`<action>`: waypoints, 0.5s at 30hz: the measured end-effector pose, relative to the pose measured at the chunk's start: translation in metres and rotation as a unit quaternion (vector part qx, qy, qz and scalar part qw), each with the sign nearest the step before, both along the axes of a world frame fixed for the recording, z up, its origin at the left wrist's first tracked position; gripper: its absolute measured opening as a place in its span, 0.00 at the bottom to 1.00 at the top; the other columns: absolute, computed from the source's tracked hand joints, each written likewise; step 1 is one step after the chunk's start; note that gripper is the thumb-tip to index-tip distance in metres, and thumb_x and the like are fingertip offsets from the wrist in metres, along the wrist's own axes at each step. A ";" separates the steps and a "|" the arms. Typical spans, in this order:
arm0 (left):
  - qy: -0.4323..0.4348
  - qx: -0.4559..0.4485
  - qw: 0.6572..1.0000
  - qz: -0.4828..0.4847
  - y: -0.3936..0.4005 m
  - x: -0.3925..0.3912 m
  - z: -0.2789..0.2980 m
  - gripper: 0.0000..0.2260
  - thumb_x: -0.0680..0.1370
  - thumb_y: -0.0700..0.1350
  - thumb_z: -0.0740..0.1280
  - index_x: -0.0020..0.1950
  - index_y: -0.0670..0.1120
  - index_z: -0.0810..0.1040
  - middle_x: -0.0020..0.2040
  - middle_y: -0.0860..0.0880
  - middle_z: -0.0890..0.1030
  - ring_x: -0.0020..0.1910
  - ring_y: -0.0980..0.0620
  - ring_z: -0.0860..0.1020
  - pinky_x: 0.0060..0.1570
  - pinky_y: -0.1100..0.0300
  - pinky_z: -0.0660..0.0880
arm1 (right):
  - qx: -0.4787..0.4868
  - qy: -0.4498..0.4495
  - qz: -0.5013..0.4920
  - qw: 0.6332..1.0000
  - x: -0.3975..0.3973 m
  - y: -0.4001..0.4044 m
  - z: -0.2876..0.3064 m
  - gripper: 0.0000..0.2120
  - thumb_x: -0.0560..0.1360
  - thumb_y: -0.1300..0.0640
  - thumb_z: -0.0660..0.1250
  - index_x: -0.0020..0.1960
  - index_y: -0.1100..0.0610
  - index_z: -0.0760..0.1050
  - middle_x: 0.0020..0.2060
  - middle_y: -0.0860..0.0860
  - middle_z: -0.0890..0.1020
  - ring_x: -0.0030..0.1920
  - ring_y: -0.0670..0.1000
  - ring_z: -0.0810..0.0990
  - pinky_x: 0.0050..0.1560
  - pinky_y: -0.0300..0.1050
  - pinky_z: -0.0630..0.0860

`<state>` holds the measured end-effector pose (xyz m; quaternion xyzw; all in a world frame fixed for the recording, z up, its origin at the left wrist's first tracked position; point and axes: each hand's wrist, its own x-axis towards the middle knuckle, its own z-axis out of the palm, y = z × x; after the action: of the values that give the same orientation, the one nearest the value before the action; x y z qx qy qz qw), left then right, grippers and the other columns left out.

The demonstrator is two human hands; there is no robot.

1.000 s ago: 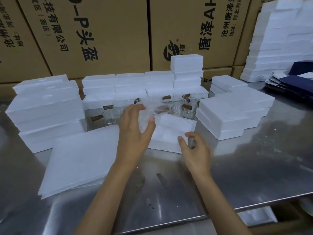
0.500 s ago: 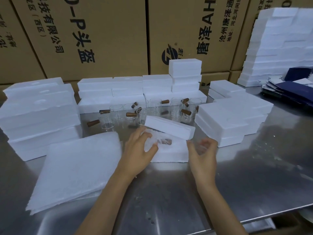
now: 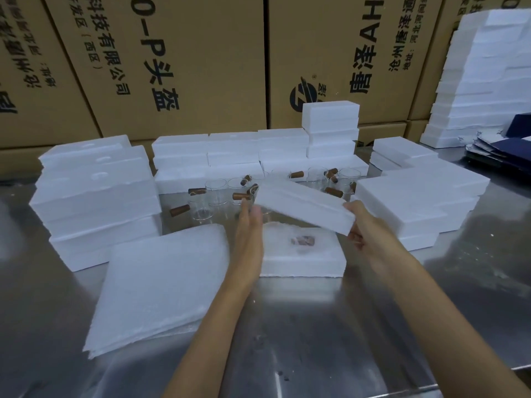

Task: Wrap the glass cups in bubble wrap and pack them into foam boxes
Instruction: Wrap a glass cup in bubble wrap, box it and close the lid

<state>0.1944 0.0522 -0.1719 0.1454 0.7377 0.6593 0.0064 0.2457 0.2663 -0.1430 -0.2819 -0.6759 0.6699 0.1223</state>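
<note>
An open white foam box base (image 3: 301, 259) lies on the steel table, and a bubble-wrapped glass cup (image 3: 303, 241) with a brown handle sits in it. A white foam lid (image 3: 304, 206) hangs tilted just above the base. My right hand (image 3: 363, 225) grips the lid's right end. My left hand (image 3: 250, 225) has its fingers straight against the lid's left end. Several bare glass cups with brown wooden handles (image 3: 215, 191) stand behind the lid.
A stack of bubble-wrap sheets (image 3: 161, 288) lies left of the box. Foam box stacks stand at left (image 3: 94, 196), back (image 3: 230, 156) and right (image 3: 425, 196). Cardboard cartons (image 3: 172, 67) wall the back. Dark blue boxes (image 3: 505, 145) sit far right.
The wrapped cup went from my left hand into the foam base. Both hands then took up the lid, which now hangs over the base.
</note>
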 end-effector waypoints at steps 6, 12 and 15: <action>-0.090 0.113 0.990 0.001 -0.011 -0.006 0.002 0.32 0.73 0.67 0.63 0.76 0.61 0.65 0.75 0.60 0.66 0.74 0.58 0.64 0.73 0.56 0.60 | 0.075 0.066 0.016 0.995 0.015 -0.022 -0.014 0.07 0.74 0.42 0.67 0.46 0.43 0.82 0.44 0.40 0.82 0.47 0.46 0.77 0.53 0.45 0.73; -0.074 0.093 0.993 -0.003 -0.011 -0.008 -0.005 0.23 0.79 0.49 0.66 0.73 0.64 0.68 0.72 0.64 0.68 0.70 0.61 0.67 0.69 0.59 0.63 | 0.018 0.095 0.004 0.995 0.024 -0.036 -0.034 0.07 0.78 0.47 0.65 0.52 0.44 0.79 0.51 0.42 0.83 0.53 0.42 0.79 0.50 0.40 0.72; -0.073 0.092 0.993 -0.003 -0.009 -0.009 -0.005 0.23 0.80 0.49 0.65 0.74 0.64 0.68 0.72 0.63 0.69 0.67 0.63 0.69 0.66 0.61 0.65 | 0.005 0.100 -0.006 0.995 0.025 -0.038 -0.039 0.09 0.78 0.46 0.64 0.56 0.45 0.78 0.54 0.42 0.82 0.55 0.43 0.79 0.49 0.40 0.72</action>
<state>0.1852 0.0436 -0.1773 0.0996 0.6710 0.7331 0.0490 0.2705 0.2284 -0.1818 -0.2168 -0.6620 0.6905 0.1946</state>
